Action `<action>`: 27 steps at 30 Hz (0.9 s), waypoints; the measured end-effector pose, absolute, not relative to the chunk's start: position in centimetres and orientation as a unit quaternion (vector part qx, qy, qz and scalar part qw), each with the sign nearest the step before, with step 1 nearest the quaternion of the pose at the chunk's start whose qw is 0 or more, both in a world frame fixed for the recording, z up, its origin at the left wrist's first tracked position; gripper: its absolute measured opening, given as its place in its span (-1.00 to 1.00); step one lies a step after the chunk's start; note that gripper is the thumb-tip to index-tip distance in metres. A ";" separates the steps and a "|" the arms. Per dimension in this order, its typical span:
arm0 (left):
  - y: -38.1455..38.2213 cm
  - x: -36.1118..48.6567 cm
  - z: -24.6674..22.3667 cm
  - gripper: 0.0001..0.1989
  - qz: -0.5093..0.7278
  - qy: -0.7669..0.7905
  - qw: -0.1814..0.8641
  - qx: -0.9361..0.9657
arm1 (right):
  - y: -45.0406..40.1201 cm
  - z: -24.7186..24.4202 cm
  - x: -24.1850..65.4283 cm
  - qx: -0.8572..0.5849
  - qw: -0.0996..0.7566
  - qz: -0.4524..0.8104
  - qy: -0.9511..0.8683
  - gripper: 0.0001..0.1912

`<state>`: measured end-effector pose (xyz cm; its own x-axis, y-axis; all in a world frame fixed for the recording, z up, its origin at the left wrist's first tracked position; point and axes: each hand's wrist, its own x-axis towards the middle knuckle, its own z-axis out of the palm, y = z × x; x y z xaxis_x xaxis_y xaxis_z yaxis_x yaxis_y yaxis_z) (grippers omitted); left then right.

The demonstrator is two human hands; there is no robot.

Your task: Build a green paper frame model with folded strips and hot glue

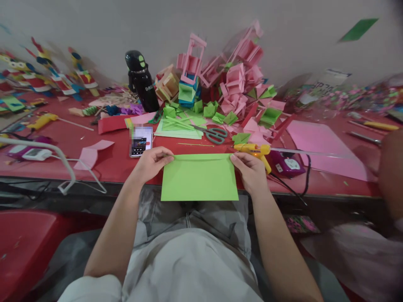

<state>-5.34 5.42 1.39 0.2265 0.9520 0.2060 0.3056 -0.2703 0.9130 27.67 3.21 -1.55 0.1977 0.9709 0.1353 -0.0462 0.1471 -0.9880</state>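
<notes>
Green sheet: a plain bright-green sheet of paper (200, 178) is spread flat between two bare hands, across the middle of the near edge of a red table (119, 171); its near part reaches past that edge, above the person's lap. A narrow band along its far edge looks creased or folded.
Left hand: the left hand (154, 162) pinches the sheet's far left corner between thumb and fingers.
Right hand: the right hand (252, 172) grips the far right corner in the same way.
Phone: a phone (141, 142) with a lit screen lies just beyond the left hand.
Glue gun: a yellow glue gun (252, 149), with a clear stick out of its back, lies just beyond the right hand, near a purple box (285, 163).
Scissors: grey-handled scissors (216, 135) lie beyond the sheet, by small folded green pieces (210, 110).
Far edge, middle: a black bottle (143, 84) stands left of a heap of pink paper models (236, 79).
Far left corner: a row of colourful bird-like figures (85, 75) stands against the wall.
Right side: a large pink sheet (327, 149) lies flat; another person's arm (390, 172) shows, blurred, at the right.
Lower left: a red seat (25, 239) stands beside the near edge.
</notes>
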 end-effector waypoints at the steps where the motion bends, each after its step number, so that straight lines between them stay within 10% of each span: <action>1: 5.5 -5.5 1.5 -0.74 0.416 0.462 0.387 0.681 | 3.2 -1.5 27.7 -0.490 0.592 0.434 -0.469 -0.66; 27: 5.2 -5.5 1.7 -0.66 0.398 0.457 0.447 0.658 | 3.1 0.2 27.9 -0.478 0.454 0.451 -0.601 -0.65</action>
